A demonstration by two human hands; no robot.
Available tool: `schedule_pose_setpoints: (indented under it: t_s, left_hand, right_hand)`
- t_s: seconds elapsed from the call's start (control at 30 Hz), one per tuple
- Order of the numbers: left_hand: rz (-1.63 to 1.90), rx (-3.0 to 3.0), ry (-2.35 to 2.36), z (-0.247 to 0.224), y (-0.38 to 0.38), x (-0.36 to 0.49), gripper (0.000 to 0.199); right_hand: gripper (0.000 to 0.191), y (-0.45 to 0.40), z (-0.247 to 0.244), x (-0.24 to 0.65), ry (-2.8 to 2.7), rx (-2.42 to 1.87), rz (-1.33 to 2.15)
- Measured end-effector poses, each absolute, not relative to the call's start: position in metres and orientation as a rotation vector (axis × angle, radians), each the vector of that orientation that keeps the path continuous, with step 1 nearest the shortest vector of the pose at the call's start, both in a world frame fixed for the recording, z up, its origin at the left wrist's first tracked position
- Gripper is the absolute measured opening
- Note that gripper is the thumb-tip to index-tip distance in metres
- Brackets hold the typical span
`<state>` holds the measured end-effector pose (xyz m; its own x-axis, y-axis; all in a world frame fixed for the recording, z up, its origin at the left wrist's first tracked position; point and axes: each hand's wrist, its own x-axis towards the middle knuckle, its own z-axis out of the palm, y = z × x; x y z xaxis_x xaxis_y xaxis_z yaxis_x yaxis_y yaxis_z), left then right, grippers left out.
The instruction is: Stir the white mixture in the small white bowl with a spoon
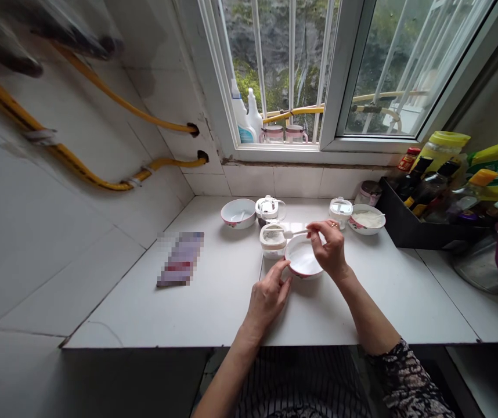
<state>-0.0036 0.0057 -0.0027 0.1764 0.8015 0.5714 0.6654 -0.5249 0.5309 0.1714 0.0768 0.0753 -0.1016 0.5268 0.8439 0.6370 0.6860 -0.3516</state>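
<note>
From my distant seat I see the right hand [328, 247] pinching a white spoon [299, 232] between jar [272, 248] and bowl [307, 275]. The left hand [270, 293] touches the bowl's edge; whether it grips, I cannot tell. If the spoon knocks the jar's rim, anything carried could spill on the counter [223, 302].

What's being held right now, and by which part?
The right hand pinches a white spoon by its handle; the left hand touches the bowl's edge.
</note>
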Motion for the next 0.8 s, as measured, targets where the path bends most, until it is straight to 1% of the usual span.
schedule_pose_setpoints:
  t_s: [0.17,0.33,0.47,0.63,0.8]
  left_hand:
    - [1.273,2.266,1.425,-0.004,0.006,-0.004,0.039]
    - [1.271,2.26,1.422,-0.005,0.006,-0.005,0.04]
    - [1.271,2.248,1.429,-0.006,0.006,-0.005,0.04]
    - [1.271,2.261,1.433,-0.006,0.006,-0.005,0.041]
    - [1.263,2.272,1.428,-0.006,0.006,-0.004,0.041]
  right_hand:
    - [0.017,0.078,0.075,0.189,-1.878,-1.061,-0.207]
    - [0.016,0.078,0.071,0.182,-2.08,-1.131,-0.22]
    - [0.016,0.079,0.064,0.174,-2.094,-1.233,-0.076]
    - [0.02,0.084,0.06,0.177,-1.925,-1.385,0.147]
    - [0.021,0.086,0.064,0.183,-1.781,-1.383,0.223]
